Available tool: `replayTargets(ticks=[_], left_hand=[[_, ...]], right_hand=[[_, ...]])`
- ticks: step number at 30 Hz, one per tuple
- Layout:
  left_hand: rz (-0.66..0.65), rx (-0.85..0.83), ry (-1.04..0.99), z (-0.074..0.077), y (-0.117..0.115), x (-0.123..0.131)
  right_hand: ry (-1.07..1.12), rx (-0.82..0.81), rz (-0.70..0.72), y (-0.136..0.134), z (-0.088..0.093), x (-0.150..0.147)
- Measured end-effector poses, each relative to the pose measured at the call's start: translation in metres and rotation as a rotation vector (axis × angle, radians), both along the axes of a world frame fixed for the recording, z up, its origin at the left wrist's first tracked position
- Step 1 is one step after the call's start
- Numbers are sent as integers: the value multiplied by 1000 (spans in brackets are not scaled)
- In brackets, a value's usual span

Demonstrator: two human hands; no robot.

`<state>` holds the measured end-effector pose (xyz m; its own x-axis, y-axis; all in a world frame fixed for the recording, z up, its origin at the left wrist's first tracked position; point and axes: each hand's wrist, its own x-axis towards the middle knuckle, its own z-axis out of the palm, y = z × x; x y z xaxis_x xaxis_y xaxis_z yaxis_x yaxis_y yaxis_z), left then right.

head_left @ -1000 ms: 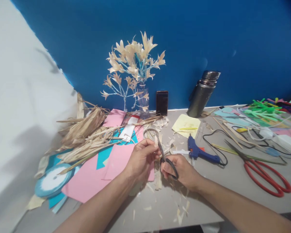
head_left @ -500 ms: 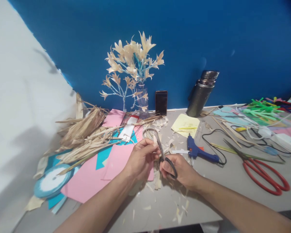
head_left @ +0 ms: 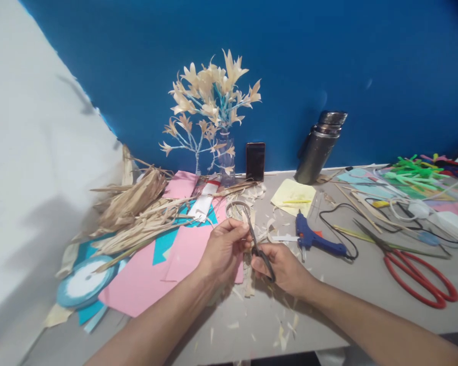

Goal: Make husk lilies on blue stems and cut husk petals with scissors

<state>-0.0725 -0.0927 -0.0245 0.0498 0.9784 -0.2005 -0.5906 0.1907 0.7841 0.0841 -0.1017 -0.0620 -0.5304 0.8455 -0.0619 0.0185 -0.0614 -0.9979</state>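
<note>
My right hand [head_left: 284, 268] grips a pair of small black-handled scissors [head_left: 258, 246], blades pointing up and away. My left hand [head_left: 223, 249] pinches a thin pale strip of dried leaf [head_left: 246, 219] right at the blades. Both hands hover over the grey table [head_left: 328, 300], above a pink paper sheet [head_left: 145, 274] and scattered leaf trimmings [head_left: 282, 333].
A heap of dried leaves [head_left: 133, 213] lies left. A vase of handmade pale flowers [head_left: 213, 107], a phone [head_left: 255, 161] and a steel flask [head_left: 320, 147] stand at the blue wall. A blue glue gun [head_left: 316, 239], large red scissors [head_left: 416, 277], cables and a ribbon spool [head_left: 84, 280] lie around.
The scissors' handles have closed a little in my right hand and sit slightly higher. My left hand keeps its pinch on the strip; otherwise nothing has moved.
</note>
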Motion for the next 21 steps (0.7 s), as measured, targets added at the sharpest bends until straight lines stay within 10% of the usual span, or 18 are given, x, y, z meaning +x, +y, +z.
replayTargets(ticks=[21], left_hand=[[60,29,96,4,-4,2]], right_hand=[[-50,82,4,1,2,2]])
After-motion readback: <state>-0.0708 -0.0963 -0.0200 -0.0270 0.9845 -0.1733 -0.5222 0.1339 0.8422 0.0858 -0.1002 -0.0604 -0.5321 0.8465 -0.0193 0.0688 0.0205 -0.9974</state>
